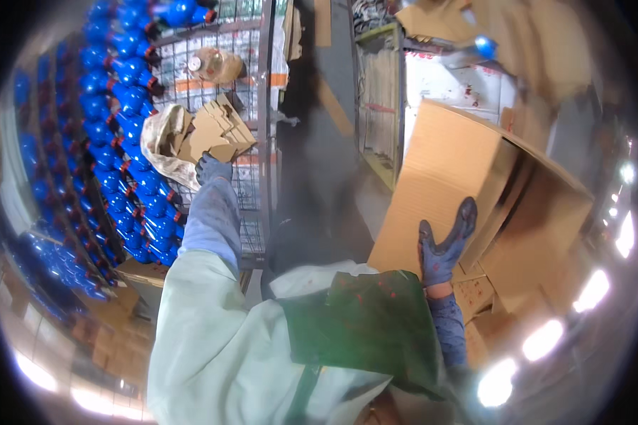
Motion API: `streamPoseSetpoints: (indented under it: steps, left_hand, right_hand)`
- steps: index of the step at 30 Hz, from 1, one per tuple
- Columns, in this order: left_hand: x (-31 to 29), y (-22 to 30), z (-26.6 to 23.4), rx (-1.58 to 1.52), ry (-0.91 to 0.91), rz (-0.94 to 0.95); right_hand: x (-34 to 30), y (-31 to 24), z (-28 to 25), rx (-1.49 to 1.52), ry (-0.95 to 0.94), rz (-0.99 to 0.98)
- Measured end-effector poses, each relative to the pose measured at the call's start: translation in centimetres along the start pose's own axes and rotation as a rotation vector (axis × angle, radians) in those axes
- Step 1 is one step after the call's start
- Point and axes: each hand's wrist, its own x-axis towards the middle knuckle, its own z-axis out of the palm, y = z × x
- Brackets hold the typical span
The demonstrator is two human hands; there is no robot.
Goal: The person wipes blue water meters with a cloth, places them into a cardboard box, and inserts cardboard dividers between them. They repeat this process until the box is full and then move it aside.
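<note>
Apron [365, 326] nearest, below box [432, 166]. Right hand [443, 249] spread against box, fingers apart, likely steadying it. Left of box: left hand [215, 168] at cardboard stack [214, 133], grip unclear; cloth [177, 167] beside probably corrals it.

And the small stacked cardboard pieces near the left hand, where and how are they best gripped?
Probably at the near edge, from the person's side, where the left hand is: the cardboard pieces look thin and flat, suiting a pinch across the stack. Their right edges are stepped, and crumpled cloth borders the left.
</note>
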Motion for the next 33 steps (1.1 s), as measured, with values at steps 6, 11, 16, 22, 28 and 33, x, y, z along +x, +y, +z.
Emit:
streamPoseSetpoints:
  steps: [6, 11, 16, 22, 28, 33]
  left_hand:
    - [1.5, -1.5, 3.5, 0.022, -0.124, 0.154]
    - [4.4, -3.3, 2.5, -0.365, 0.431, 0.375]
    - [9.1, -2.3, -1.9, 0.045, 0.182, 0.411]
    - [5.4, -6.4, -1.7, -0.124, 0.162, 0.962]
    - [-1.9, -5.9, 4.4, 0.067, -0.077, 1.026]
    - [-4.4, -3.8, 1.5, -0.164, -0.293, 0.759]
  right_hand:
    - [-0.6, 0.5, 0.2, -0.173, 0.023, -0.047]
    - [-1.0, 0.9, 0.4, -0.188, -0.014, 0.036]
    - [-1.2, 0.8, 0.2, -0.196, -0.063, 0.055]
    - [-1.7, 1.7, 0.5, -0.183, -0.022, 0.075]
    - [-0.6, 0.5, 0.4, -0.150, 0.003, 0.003]
    - [-0.3, -0.1, 0.0, -0.071, 0.039, 0.042]
